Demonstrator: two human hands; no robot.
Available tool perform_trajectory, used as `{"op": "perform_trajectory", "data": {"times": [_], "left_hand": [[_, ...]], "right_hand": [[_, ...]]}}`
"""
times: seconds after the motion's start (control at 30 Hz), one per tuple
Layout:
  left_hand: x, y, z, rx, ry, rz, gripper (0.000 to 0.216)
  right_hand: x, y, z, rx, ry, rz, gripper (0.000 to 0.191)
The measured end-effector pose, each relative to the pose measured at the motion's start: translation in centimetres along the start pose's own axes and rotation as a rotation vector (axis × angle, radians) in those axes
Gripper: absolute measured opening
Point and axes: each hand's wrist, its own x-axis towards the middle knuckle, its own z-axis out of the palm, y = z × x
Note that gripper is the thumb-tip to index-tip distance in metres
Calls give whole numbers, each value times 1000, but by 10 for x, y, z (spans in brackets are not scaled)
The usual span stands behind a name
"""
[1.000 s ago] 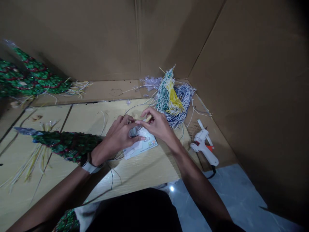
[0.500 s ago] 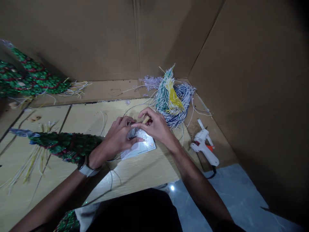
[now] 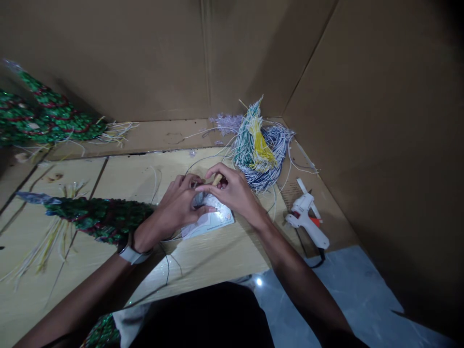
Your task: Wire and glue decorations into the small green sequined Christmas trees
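Note:
Over a printed card [image 3: 217,224] in the middle of the table, my left hand [image 3: 179,203] curls its fingers, with the thumb stretched along a shiny clear item [image 3: 212,202] on the card. What those fingers grip, if anything, is hidden. Close against it, my right hand [image 3: 232,191] pinches a small tan piece [image 3: 217,180] whose kind I cannot make out. Under my left wrist lies a green miniature Christmas tree [image 3: 97,217] on its side, with a pale purple tip and a red garland. Thin wires pass close by my hands.
Green, yellow and blue-white wire bundles [image 3: 259,145] lie at the back right. Beside them is a pile of clear purple ornaments [image 3: 228,123]. A white glue gun [image 3: 308,220] rests on the right. More decorated trees [image 3: 54,111] lean at the back left. Cardboard walls [image 3: 145,63] enclose the table.
My right hand has shifted very slightly left with the tan piece. My left hand stays nearly in place.

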Motion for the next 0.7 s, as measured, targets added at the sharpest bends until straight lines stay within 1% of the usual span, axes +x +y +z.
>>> {"op": "perform_trajectory", "data": {"times": [0.2, 0.33, 0.53, 0.7], "left_hand": [[0, -1, 2, 1, 13, -6, 68], [0, -1, 3, -1, 24, -8, 67], [1, -1, 3, -1, 28, -7, 68], [1, -3, 4, -1, 20, -9, 68]], "right_hand": [[0, -1, 3, -20, 13, -3, 21], [0, 0, 5, -4, 31, -26, 18], [0, 5, 11, -20, 43, 9, 23], [0, 10, 16, 3, 58, -4, 23]]}}
